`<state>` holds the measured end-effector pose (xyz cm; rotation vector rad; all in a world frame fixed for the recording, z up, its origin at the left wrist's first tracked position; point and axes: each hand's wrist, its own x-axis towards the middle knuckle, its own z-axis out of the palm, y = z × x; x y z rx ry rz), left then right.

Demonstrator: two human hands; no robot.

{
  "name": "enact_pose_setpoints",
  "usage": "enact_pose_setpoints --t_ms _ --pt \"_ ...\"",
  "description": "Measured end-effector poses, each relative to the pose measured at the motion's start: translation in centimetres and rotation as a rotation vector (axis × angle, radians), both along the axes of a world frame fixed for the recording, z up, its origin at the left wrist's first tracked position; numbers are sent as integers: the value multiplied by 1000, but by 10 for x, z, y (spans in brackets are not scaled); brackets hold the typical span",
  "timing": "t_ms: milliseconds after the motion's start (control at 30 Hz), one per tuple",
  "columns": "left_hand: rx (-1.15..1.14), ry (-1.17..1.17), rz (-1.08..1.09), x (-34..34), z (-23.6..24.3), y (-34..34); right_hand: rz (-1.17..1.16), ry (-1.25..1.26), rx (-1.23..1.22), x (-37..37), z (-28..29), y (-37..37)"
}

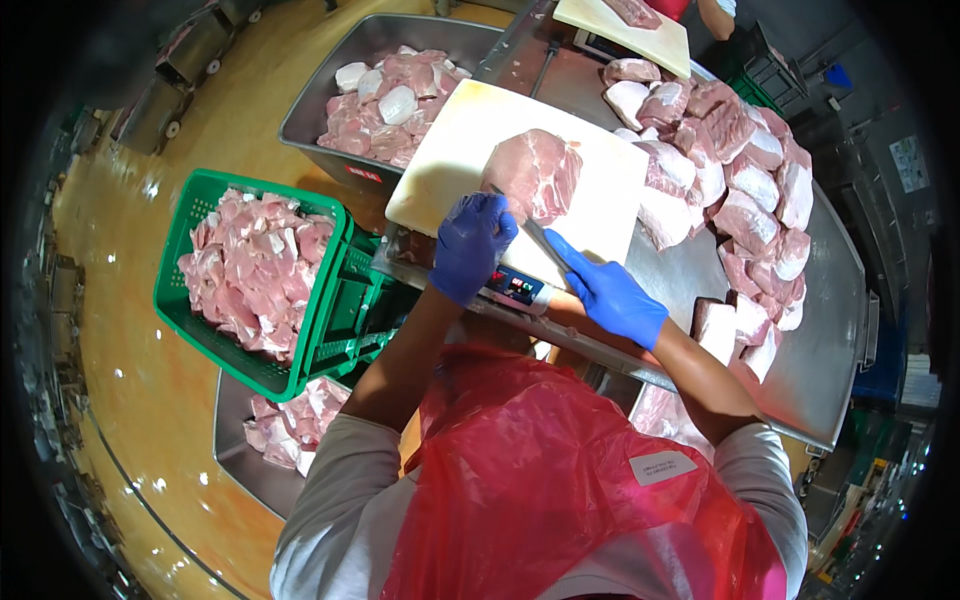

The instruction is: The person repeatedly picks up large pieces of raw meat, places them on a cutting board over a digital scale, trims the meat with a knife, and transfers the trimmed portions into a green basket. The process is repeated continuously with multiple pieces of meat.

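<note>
Meat slab lies on the white board, toward its 3 o'clock half, on the steel table.

Left hand, blue-gloved, sits at the slab's 7 o'clock edge, fingers curled down onto the meat or just beside it. Whether it pinches a flap or only presses, cannot tell.

Right hand, also gloved, is clenched around a knife. The blade runs toward 10 o'clock and its tip meets the slab's near edge just beside the left fingers.

Uncut pile crowds the table at 3 o'clock of the board. Green crate of trimmed pieces hangs at 8 o'clock; a steel tub of chunks stands at 11 o'clock, a second tray below the crate. Another board and someone else's hand show at 12 o'clock.

Judgement on doing the cut well:
- Blade and left fingertips are very close. Keep fingertips tucked back, knuckles toward the blade.
- Hold the slab flat and taut so the edge does not skid on wet meat.
- Draw in long strokes away from the holding hand rather than sawing.
- Keep the slab away from the board's near rim, where it overhangs the scale.
</note>
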<state>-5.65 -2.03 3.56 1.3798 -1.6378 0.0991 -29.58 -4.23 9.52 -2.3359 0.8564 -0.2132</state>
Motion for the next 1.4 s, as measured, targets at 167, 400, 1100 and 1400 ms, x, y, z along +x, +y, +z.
enact_pose_setpoints --t_ms 167,400,1100,1400 --pt "101 101 26 3 4 1 34 65 -108 31 -3 -16" --pt "125 286 117 33 -1 3 17 219 -163 56 -2 -5" --pt "147 393 165 8 -15 6 -124 312 -301 100 7 -11" --pt "104 331 227 -2 -25 -15 -41 374 -167 28 16 19"
